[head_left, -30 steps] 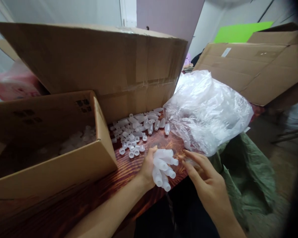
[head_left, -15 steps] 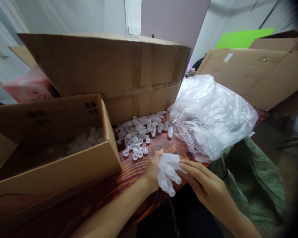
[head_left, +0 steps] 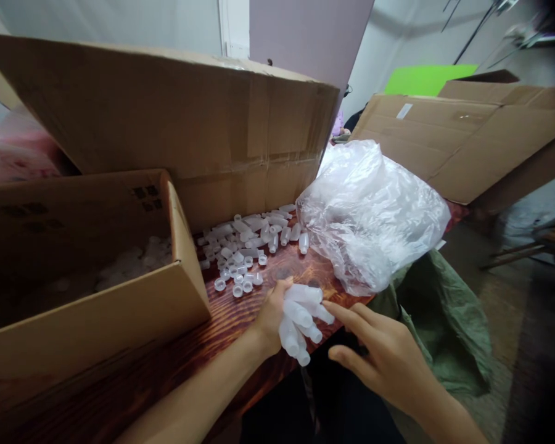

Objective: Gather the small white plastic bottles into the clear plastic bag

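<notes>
My left hand [head_left: 272,314] is wrapped round a bunch of translucent white plastic bottles [head_left: 299,314], their narrow necks pointing towards me and to the right. Beside the bunch, my right hand [head_left: 374,345] has its thumb and fingers apart, the index fingertip at the edge of the bottles; whether it touches them I cannot tell. Beyond my hands, more of these small bottles [head_left: 254,231] lie in a loose heap on the dark red wooden table [head_left: 277,271]. Several clear round caps [head_left: 238,290] are scattered at the near side of that heap.
At left stands an open cardboard box [head_left: 189,277] with white pieces inside. A large carton [head_left: 203,123] rises behind the heap. A crumpled clear plastic bag [head_left: 374,209] lies at right, above a green sack [head_left: 444,327]. Another carton [head_left: 467,135] is farther right.
My right hand has drawn back a little from the bottles, and its thumb has spread away from its fingers. My left hand keeps its hold. The whole view has turned slightly right.
</notes>
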A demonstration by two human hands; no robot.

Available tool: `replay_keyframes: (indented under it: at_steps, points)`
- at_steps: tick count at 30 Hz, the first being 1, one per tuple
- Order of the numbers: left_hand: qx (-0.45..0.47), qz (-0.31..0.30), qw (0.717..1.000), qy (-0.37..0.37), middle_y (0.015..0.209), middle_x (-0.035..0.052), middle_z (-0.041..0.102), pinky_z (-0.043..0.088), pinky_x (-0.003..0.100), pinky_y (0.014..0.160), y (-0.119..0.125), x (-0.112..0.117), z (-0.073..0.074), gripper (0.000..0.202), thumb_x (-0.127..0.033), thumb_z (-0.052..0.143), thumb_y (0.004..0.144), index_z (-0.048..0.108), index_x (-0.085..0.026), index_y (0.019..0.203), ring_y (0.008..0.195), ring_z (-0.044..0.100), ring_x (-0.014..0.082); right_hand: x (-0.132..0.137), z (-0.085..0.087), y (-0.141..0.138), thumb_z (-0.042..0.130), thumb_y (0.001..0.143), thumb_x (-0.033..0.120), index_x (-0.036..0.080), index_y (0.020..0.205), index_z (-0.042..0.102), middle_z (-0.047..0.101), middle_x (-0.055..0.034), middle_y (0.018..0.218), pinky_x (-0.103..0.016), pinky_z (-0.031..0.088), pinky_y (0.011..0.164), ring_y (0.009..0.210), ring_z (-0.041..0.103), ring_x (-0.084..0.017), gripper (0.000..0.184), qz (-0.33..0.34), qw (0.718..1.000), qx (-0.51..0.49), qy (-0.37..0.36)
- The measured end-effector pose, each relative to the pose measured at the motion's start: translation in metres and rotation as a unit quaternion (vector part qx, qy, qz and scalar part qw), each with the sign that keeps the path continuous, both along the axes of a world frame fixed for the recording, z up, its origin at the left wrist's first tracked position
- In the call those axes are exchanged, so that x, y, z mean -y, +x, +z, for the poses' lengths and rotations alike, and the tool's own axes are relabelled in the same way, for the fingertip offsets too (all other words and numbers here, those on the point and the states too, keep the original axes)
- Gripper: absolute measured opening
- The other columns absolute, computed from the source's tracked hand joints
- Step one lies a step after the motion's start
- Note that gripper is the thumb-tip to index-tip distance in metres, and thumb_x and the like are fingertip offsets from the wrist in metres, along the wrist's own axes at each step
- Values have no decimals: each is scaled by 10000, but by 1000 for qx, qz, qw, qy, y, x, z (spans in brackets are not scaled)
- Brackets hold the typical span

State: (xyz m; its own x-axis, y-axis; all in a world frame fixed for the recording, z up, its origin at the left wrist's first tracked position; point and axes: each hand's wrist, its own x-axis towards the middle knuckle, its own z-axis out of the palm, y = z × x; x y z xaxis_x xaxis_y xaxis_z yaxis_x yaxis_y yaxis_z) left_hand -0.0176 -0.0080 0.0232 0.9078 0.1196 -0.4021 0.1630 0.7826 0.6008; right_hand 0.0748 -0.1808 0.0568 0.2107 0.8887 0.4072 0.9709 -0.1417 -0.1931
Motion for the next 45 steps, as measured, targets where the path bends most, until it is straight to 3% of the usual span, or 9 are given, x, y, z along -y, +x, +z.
replay_keyframes:
  at_steps: [3,7,14,19,23,26,29,32,45]
  points:
    - [-5,-6,1000,2,772,192,709,385,267,294,0,-1,0,635,-545,252,883,649,-49,897,425,611,231,8,-1,0,327,1014,488,193,1046,633,600,-21,714,-281,429,529,605,607,-176,427,-18,1000,3,-25]
    - [-10,-6,1000,-3,743,192,701,383,270,291,0,-1,2,650,-534,225,885,649,-40,873,425,607,234,13,-1,-1,372,1006,468,191,1308,479,636,-55,926,-284,486,650,767,634,-180,423,32,999,-31,-4]
    - [-18,2,1000,0,605,142,655,385,254,329,0,0,-2,630,-543,267,871,639,-34,893,417,593,222,-11,-6,-1,476,983,224,172,1230,487,576,-105,1086,-345,483,838,977,572,-220,253,48,998,-32,0]
    - [-5,58,998,-5,605,91,638,397,236,413,0,-1,-9,527,-594,468,803,607,-89,859,462,584,194,-26,-28,-3,423,1001,258,122,1077,530,596,-99,904,-341,502,707,807,600,-217,189,38,994,-64,78]
    - [30,-43,998,18,693,147,668,404,279,402,-2,-2,-11,593,-627,417,743,630,-81,832,508,599,238,-30,-31,18,282,1040,312,177,836,572,566,-5,635,-243,458,480,530,564,-142,379,-2,968,-228,109]
    - [63,-57,992,88,581,73,602,373,249,430,-5,1,-7,452,-564,492,679,613,-130,711,472,519,173,-57,-26,38,261,1041,312,166,930,576,582,-10,653,-236,471,457,536,581,-148,365,-10,968,-203,149]
    - [106,-83,978,157,544,25,550,320,231,467,-10,8,-1,295,-432,552,618,615,-144,633,464,442,115,-103,-25,43,516,961,389,177,1118,587,649,-93,993,-351,548,776,902,633,-224,273,90,985,-114,92]
    - [105,-169,964,179,566,16,555,299,252,489,-14,16,3,254,-382,528,610,642,-156,627,476,436,116,-144,-29,38,692,835,461,219,1211,585,576,-119,1240,-468,432,1003,1157,512,-294,459,194,980,-45,18]
    - [74,-162,980,88,543,12,538,292,228,418,-6,10,-3,285,-417,533,531,618,-155,604,431,434,103,-190,-49,35,536,802,204,136,923,567,538,-138,1014,-392,464,831,908,501,-257,141,224,972,22,-71]
